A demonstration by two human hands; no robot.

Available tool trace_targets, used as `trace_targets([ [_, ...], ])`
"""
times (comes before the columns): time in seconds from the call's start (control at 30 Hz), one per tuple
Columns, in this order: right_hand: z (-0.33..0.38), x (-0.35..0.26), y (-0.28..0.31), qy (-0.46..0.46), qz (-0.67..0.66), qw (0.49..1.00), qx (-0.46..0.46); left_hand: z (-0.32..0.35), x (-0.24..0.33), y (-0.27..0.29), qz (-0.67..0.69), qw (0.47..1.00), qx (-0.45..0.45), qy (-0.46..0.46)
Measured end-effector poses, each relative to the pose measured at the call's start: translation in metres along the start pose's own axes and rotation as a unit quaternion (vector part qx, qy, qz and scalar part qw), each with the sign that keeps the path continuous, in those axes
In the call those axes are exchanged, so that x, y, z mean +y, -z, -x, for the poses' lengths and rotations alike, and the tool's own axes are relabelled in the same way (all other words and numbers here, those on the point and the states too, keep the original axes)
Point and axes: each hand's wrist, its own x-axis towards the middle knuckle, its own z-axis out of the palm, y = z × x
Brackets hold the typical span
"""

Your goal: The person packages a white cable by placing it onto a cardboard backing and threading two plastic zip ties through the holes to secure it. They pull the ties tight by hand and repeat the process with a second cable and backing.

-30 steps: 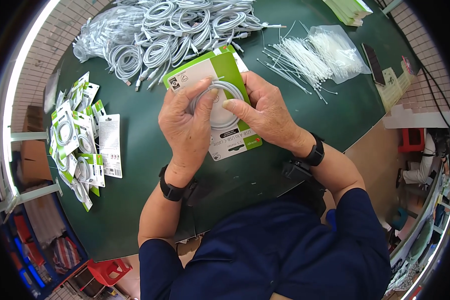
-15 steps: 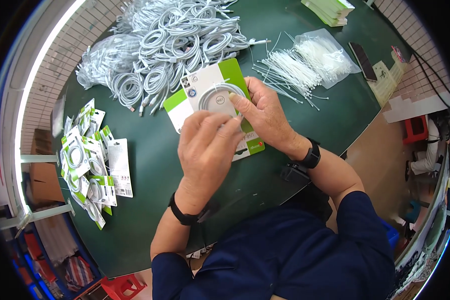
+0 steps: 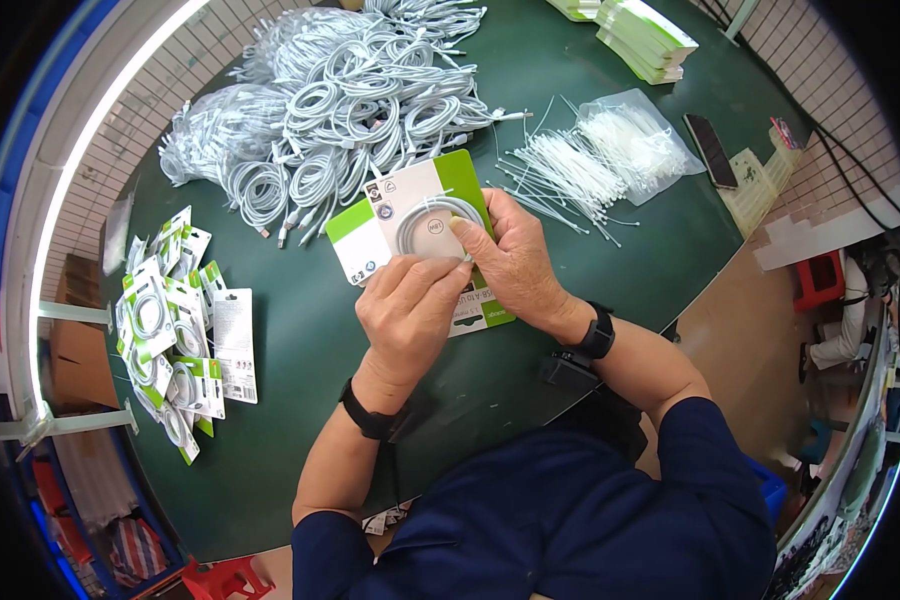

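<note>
Left hand (image 3: 410,305): fingers are curling together onto the lower edge of the backing card (image 3: 415,235), pinching it from the near side.
Right hand (image 3: 515,265): fingers are closing on the card's right edge, the thumb pressing on the coiled white cable (image 3: 430,222) that is lying on the card's face.
Backing card: a flat rectangle, white in the middle with green bands at its ends, being held tilted just above the green table (image 3: 300,330), in front of the person's chest.
Finished packs (image 3: 175,345): a loose, overlapping heap of similar green-and-white cards with cable coils is lying at the table's left side, well apart from the hands.
Loose cables (image 3: 340,110): a large pile of white coils is spreading across the far side of the table, just beyond the held card.
Cable ties (image 3: 560,175): thin white strips are fanning out beside a clear plastic bag (image 3: 640,140), right of the card.
Stacked cards (image 3: 645,35): green-edged flat stacks are sitting at the far right corner.
</note>
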Motion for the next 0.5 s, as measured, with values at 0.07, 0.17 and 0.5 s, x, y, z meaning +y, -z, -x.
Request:
trace_targets([
  [0.07,-0.006,0.002,0.004,-0.008,-0.006,1.000,-0.006,-0.003,-0.004,0.000,0.020,1.000,0.008,0.004],
  [0.17,-0.012,0.001,0.011,-0.026,-0.019,0.999,-0.016,-0.006,-0.003,0.006,0.060,0.998,0.022,0.013],
  [0.5,-0.002,-0.003,0.008,0.005,0.020,0.999,-0.041,-0.006,-0.002,0.001,0.264,0.870,0.035,0.415],
])
